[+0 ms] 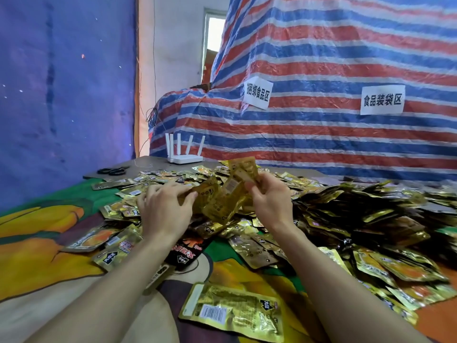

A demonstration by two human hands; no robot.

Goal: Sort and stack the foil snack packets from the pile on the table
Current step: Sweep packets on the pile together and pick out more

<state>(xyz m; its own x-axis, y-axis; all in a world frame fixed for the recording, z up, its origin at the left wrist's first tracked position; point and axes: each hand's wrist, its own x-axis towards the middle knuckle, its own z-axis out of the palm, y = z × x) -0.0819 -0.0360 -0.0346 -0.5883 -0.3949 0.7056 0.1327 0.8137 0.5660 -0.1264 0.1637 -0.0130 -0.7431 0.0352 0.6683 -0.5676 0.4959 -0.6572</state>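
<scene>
A wide pile of gold foil snack packets (346, 214) covers the table from the middle to the right edge. Above it my left hand (164, 206) and my right hand (269, 199) hold a loose bunch of gold packets (222, 196) between them. My right hand pinches the upper packets, which stick up near its fingertips. The fingers of my left hand curl round the bunch's left side. One large gold packet (232, 310) lies flat near the table's front, between my forearms.
A colourful printed cloth (37, 243) covers the table. Black scissors (112, 171) and a white router (184, 154) sit at the far left end. A striped tarpaulin with two paper signs (382, 99) hangs behind. A black packet (188, 251) lies under my left wrist.
</scene>
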